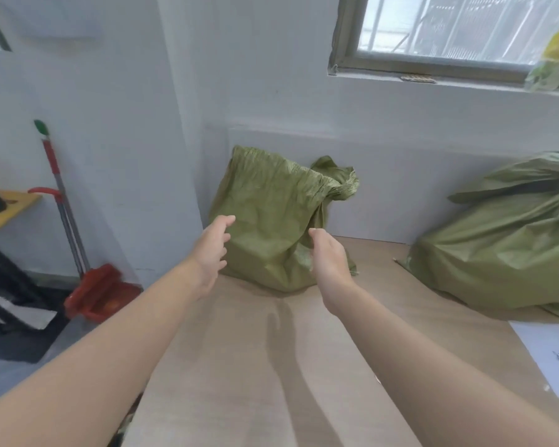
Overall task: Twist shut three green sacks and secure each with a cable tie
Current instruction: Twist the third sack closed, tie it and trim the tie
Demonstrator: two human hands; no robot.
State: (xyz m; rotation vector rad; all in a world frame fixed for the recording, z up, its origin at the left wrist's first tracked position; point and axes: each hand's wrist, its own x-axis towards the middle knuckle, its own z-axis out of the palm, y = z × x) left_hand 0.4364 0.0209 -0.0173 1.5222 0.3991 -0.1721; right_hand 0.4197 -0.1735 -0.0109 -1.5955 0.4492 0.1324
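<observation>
Both forearms stretch out over the bare wood counter (pixel 239 366) toward the upright green sack (pixel 271 214).

Left hand (pixel 212 253): just left of the sack, low on its side, fingers spread, grip released, holding nothing.

Right hand (pixel 329 262): just in front of the sack's right edge, fingers loosely bent, grip also released. Cannot tell whether the fingertips touch the cloth.

The sack stands at the far end of the counter, against the wall (pixel 384 188). Its mouth (pixel 336 185) is bunched toward the upper right but untied.

Second green sack (pixel 504 246): well right of the first, slumped. No cable tie in view, nor a third sack.

Judgement: approach step for this sack, twisting not yet begun. The next move calls for both hands to go up to the mouth, gather the loose cloth into one neck and wind it tight. A tie must be fetched first.
</observation>
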